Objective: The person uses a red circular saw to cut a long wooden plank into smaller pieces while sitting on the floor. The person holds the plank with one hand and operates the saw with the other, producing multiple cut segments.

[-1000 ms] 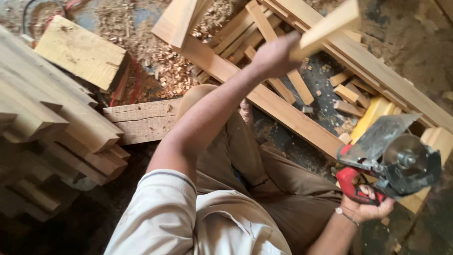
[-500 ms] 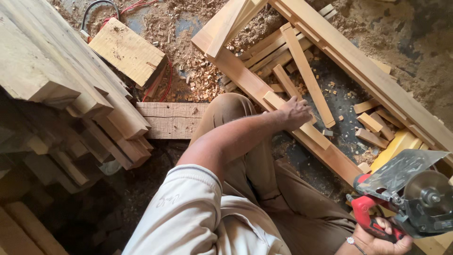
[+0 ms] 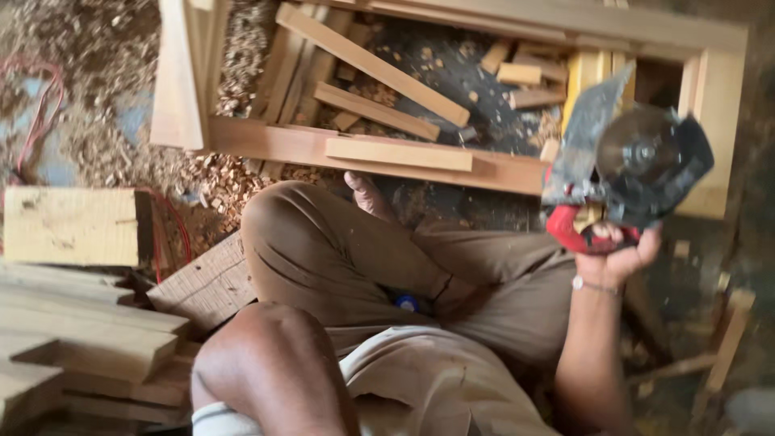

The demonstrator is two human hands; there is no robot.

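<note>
Circular saw (image 3: 634, 165) in raised right hand (image 3: 615, 252)

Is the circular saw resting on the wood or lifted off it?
Lifted. The right hand holds the circular saw by its red handle in the air, clear of the wooden frame. Whether the blade spins cannot be told.
</note>
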